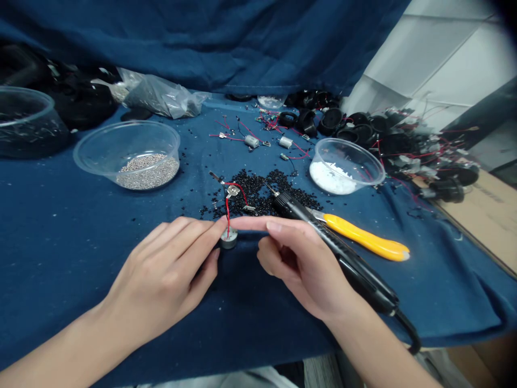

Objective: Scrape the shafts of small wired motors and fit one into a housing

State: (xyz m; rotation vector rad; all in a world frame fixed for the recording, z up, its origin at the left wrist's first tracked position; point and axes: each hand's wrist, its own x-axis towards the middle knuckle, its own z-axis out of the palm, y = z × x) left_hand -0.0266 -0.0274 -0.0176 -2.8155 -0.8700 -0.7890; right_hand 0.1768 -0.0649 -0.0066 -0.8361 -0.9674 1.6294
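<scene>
Near the front middle of the blue cloth, my left hand (169,269) is closed, with index finger and thumb at the side of a small round grey motor (229,241). Red wires (228,213) rise from the motor to a small round metal part (232,191) and a little metal tab (249,208). My right hand (299,253) has its index finger stretched out to the wires, its tip meeting my left fingertips. Its other fingers are curled, and I see nothing held in them. A black electric screwdriver (343,248) lies just beyond the right hand.
Small black pieces (258,186) are scattered behind my hands. Yellow-handled pliers (367,237) lie at right. Clear tubs hold metal bits (149,170) and white material (333,178). Motors with wires (251,141) and black housings (331,121) sit at the back, beside a plastic bag (161,97).
</scene>
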